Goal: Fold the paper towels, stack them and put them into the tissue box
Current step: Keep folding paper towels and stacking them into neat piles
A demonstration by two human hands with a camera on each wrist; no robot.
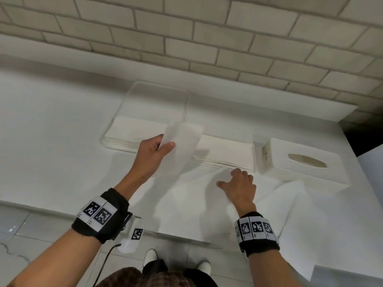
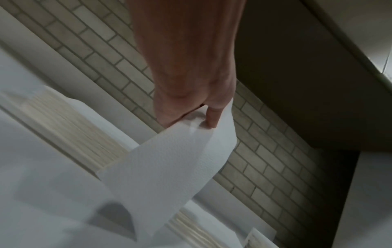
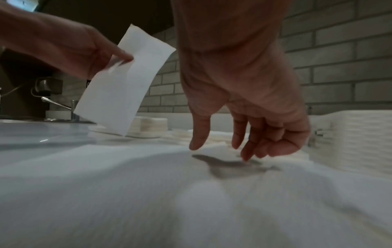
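Note:
My left hand (image 1: 160, 147) pinches a folded white paper towel (image 1: 183, 146) between thumb and fingers and holds it lifted above the counter; the same towel (image 2: 169, 167) hangs from the fingers in the left wrist view. My right hand (image 1: 238, 181) hovers with loosely bent fingers (image 3: 244, 142) just over unfolded towels (image 1: 217, 204) spread on the counter, holding nothing. One stack of folded towels (image 1: 228, 151) lies beyond it. Another stack (image 1: 134, 129) rests on a white tray (image 1: 165, 94). The white tissue box (image 1: 300, 160) with an oval slot stands at the right.
A tiled brick wall (image 1: 207, 38) backs the white counter (image 1: 51, 131). The counter's front edge runs near my wrists, with floor tiles (image 1: 31, 235) below. A faucet (image 3: 55, 102) shows far left in the right wrist view. A dark gap (image 1: 364, 137) lies past the counter's right end.

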